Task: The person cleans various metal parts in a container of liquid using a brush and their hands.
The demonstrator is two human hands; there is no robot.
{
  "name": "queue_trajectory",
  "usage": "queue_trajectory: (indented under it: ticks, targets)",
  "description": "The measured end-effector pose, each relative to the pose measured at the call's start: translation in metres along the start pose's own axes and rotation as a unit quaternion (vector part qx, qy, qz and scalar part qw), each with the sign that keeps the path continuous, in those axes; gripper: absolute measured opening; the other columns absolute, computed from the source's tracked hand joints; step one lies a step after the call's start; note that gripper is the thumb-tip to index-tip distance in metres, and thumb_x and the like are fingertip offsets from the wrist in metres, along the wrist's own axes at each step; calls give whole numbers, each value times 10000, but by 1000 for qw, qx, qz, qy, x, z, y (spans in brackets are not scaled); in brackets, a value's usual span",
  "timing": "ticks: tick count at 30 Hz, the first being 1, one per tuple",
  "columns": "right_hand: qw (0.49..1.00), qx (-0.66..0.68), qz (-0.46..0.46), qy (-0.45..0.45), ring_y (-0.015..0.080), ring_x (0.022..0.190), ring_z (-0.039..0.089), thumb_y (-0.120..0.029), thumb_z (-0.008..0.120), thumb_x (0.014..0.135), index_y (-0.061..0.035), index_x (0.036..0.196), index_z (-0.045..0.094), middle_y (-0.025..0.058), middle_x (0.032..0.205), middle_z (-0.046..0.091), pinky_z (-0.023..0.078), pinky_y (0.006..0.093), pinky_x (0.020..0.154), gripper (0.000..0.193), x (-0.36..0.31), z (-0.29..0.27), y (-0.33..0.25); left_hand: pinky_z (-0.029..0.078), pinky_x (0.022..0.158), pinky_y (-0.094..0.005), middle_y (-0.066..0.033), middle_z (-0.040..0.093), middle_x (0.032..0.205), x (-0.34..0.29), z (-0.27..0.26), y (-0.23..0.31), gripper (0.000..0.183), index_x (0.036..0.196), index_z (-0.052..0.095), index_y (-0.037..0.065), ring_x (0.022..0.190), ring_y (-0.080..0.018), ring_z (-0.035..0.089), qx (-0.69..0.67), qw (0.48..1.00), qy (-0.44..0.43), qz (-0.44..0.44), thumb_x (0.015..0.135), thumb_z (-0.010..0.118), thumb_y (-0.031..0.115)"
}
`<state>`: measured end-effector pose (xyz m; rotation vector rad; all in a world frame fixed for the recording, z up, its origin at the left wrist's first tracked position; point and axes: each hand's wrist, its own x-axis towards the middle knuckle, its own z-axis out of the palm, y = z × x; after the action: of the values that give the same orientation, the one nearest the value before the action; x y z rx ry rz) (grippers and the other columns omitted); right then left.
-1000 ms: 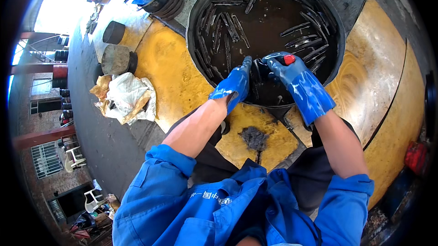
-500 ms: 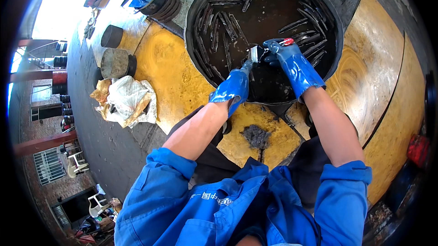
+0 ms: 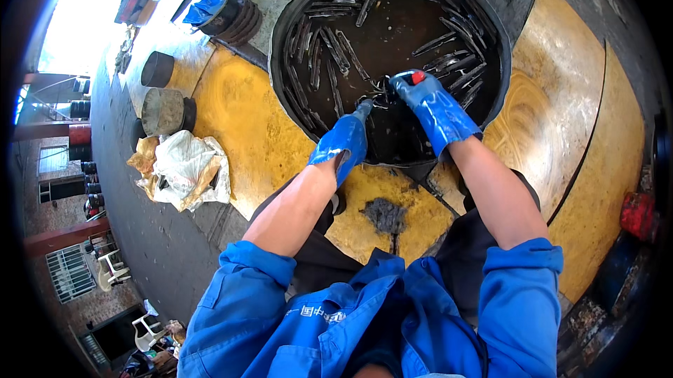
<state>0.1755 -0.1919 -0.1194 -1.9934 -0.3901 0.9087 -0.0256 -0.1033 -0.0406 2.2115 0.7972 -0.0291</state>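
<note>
A large round dark tub (image 3: pixel 275 63) holds murky brown-black liquid. Many narrow dark metal bars (image 3: pixel 335 52) lie in it along the wall. Clad in a blue rubber glove, my right hand (image 3: pixel 427 101) is closed round a red-handled tool (image 3: pixel 418 77); its working end is hidden under the glove and in the liquid. My left hand (image 3: pixel 347 136), gloved alike, reaches over the tub's near rim, fingers closed at the surface. What it holds is sunk in the dark liquid and cannot be made out. Ripples and glints show between the two hands.
Yellow floor plates (image 3: pixel 245 105) surround the tub. A dark grey clump (image 3: pixel 385 215) lies before my feet. To the left are a white plastic bag (image 3: pixel 184 168), a metal can (image 3: pixel 162 112) and a dark bucket with blue gloves (image 3: pixel 217 12). A red object (image 3: pixel 636 215) stands far right.
Both hands have gone down to the liquid. A shiny metal piece seen between them half a second ago is now mostly under the surface. The whole view has shifted slightly.
</note>
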Motion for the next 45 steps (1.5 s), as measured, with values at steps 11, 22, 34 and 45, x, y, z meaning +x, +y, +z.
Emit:
queue_trajectory:
  ticks: [11,22,34,45]
  targets:
    - [977,-201,0,-74,378,969,686,-413,613,900,-108,1032,742,178,1011,733,527,428,892,356,-15,1,9,525,896,-409,-214,681,1056,16,15,-17,327,1175,637,13,1000,-346,657,116,992,-37,16,933,503,187]
    - [979,-98,-30,-179,119,872,674,-256,736,918,-107,1078,759,29,961,756,540,301,819,220,-66,-47,-43,517,866,-300,-165,698,1136,37,-2,-11,559,1384,514,-52,1002,-201,652,-264,946,61,-180,1013,612,354]
    - [902,11,-421,94,131,868,707,-82,724,899,-81,1105,740,80,977,759,555,280,828,207,-93,-76,-71,507,903,-296,-90,683,1180,67,-35,9,425,1327,583,-17,995,-151,629,-396,901,103,143,999,662,243]
    - [982,146,-109,-43,124,882,680,-192,642,995,-47,1181,713,56,1028,745,557,275,799,246,-57,-60,-49,503,961,-305,-129,677,1215,71,-45,17,550,1372,541,-49,1077,-176,640,-336,919,107,176,968,685,296]
